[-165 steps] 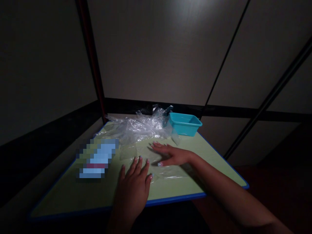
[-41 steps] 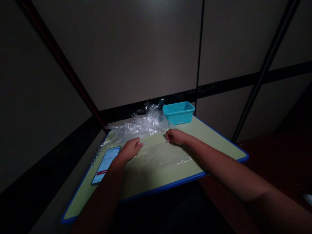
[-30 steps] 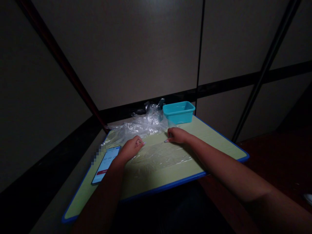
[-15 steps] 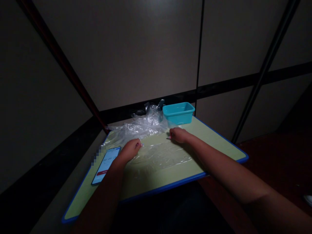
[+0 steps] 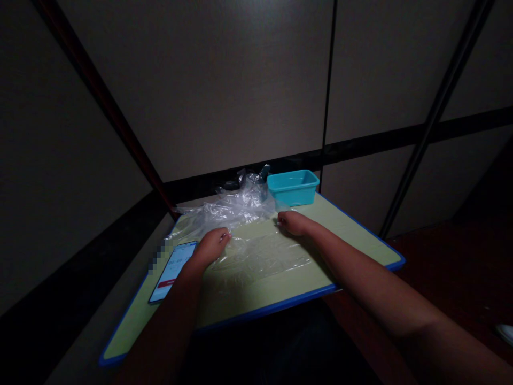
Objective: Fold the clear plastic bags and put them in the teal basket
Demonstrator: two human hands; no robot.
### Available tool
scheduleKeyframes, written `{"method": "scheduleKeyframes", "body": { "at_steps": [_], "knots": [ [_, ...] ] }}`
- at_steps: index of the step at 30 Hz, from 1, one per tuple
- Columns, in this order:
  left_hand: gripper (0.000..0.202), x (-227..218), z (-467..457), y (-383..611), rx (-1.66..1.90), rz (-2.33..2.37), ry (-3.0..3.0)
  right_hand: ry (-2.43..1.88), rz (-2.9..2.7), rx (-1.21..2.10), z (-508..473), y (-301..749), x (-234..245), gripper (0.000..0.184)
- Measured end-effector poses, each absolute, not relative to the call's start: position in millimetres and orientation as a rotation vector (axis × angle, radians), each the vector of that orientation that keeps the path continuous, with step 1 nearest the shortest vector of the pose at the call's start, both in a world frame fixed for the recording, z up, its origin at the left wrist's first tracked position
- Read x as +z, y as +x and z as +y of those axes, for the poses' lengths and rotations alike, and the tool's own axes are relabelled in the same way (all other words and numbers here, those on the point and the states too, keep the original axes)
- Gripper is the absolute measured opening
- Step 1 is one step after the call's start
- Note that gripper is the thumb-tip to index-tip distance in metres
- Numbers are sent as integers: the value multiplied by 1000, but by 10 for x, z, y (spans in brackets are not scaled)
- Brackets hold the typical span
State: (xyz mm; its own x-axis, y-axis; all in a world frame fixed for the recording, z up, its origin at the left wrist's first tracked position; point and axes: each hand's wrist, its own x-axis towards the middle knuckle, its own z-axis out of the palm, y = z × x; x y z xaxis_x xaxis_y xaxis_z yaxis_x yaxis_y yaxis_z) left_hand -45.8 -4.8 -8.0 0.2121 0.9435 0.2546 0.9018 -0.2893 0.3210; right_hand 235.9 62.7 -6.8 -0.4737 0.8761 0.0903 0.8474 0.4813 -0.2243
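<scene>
A clear plastic bag (image 5: 268,255) lies spread flat on the table between my two hands. My left hand (image 5: 214,245) is closed, its fingers pinching the bag's far left corner. The far right corner is pinched by my right hand (image 5: 292,222), also closed. Just beyond them lies a crumpled heap of clear plastic bags (image 5: 236,206). Right of that heap stands a turquoise plastic basket (image 5: 294,195), its inside mostly hidden by the near wall.
A phone (image 5: 172,272) with a lit timer screen lies by my left forearm. The yellow-green table (image 5: 240,302) has a blue edge, and panelled wall (image 5: 240,107) rises behind it. At the far right, a white object (image 5: 505,332) shows on the dark red floor.
The view has shifted very slightly. Both hands keep hold of the bag's far corners in nearly the same place.
</scene>
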Motion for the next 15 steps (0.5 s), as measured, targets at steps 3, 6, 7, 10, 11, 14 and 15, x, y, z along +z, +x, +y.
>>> {"method": "scheduleKeyframes", "body": {
  "at_steps": [3, 6, 7, 10, 11, 14, 15],
  "knots": [
    [25, -89, -48, -462, 630, 1789, 2364, -1461, -2523, 229, 622, 2370, -53, 18],
    [28, -98, -49, -466, 646, 1773, 2338, -1479, -2536, 255, 603, 2398, -10, 17],
    [29, -100, -49, -467, 651, 1771, 2329, -1504, -2546, 259, 596, 2410, 8, 18],
    [29, -105, -47, -471, 659, 1762, 2318, -1574, -2590, 263, 579, 2437, 55, 25],
    [28, -107, -44, -473, 658, 1758, 2320, -1583, -2614, 263, 575, 2440, 65, 26],
    [26, -113, -34, -480, 647, 1755, 2334, -1570, -2675, 252, 565, 2435, 76, 22],
    [25, -114, -31, -481, 644, 1761, 2336, -1561, -2685, 246, 562, 2430, 76, 21]
  ]
}}
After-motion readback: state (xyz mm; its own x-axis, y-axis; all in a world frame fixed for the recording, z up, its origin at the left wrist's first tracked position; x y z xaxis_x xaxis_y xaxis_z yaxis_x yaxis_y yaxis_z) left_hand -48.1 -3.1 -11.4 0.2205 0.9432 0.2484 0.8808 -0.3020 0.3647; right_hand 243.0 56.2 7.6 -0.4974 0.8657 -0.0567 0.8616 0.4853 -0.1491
